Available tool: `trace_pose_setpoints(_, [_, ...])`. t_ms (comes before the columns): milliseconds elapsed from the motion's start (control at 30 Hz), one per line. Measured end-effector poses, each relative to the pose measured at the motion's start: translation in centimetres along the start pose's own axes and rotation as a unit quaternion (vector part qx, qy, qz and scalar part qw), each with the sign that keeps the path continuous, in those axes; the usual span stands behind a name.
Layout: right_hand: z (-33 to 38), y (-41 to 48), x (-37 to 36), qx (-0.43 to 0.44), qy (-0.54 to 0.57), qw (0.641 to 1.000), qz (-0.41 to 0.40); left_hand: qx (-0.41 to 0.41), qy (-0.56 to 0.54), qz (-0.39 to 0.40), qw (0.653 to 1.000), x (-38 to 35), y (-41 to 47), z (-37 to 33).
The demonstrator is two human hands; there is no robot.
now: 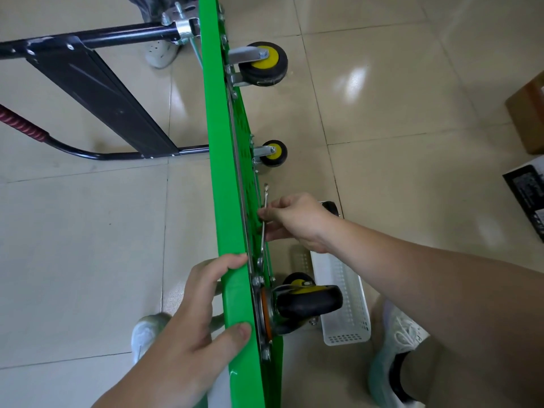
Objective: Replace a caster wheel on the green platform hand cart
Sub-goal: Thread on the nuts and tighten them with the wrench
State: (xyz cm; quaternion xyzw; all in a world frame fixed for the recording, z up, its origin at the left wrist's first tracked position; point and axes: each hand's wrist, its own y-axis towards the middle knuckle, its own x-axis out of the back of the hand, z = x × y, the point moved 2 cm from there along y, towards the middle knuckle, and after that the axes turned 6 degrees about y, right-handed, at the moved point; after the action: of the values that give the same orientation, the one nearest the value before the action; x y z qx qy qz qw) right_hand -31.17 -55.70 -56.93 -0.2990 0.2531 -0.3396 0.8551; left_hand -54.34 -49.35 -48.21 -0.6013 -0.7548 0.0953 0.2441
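The green platform cart [217, 148] stands on its side edge on the floor, its underside facing right. My left hand [194, 316] grips the upper edge of the platform, fingers curled over it. My right hand [294, 222] pinches a thin metal wrench [264, 219] against the underside, its lower end near a bolt above the near swivel caster [306, 301]. That caster is black with a yellow hub. Two fixed casters with yellow hubs stick out farther along, the middle caster [274, 153] and the far caster [266, 63].
The cart's black folding handle [97, 89] lies out to the left with a red grip [23, 128]. A white perforated basket [344, 301] sits on the floor right of the near caster. Cardboard and black boxes [527, 184] are at the right edge. My shoes flank the cart.
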Motion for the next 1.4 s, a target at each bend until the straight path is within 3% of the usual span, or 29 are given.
trace_pose_setpoints(100, [2.5, -0.8, 0.7, 0.084, -0.002, 0.996, -0.011, 0.007, -0.001, 0.005, 1.0, -0.1, -0.1, 0.0])
trace_pose_setpoints(233, [4.9, -4.4, -0.2, 0.182, -0.036, 0.982, 0.037, 0.012, 0.005, 0.0, 1.0, 0.0, -0.1, 0.1])
trace_pose_setpoints(567, [2.6, -8.6, -1.5, 0.247, -0.1, 0.961, 0.074, -0.009, 0.023, -0.027, 0.999, -0.3, -0.2, 0.0])
trace_pose_setpoints(1000, [2.1, -6.8, -1.7, 0.195, -0.102, 0.973, 0.065, -0.021, -0.021, -0.045, 0.999, -1.1, -0.6, 0.1])
trace_pose_setpoints(1400, [0.9, -3.0, -0.5, 0.059, -0.025, 0.997, 0.047, 0.0, -0.01, -0.016, 1.0, -0.6, -0.4, -0.1])
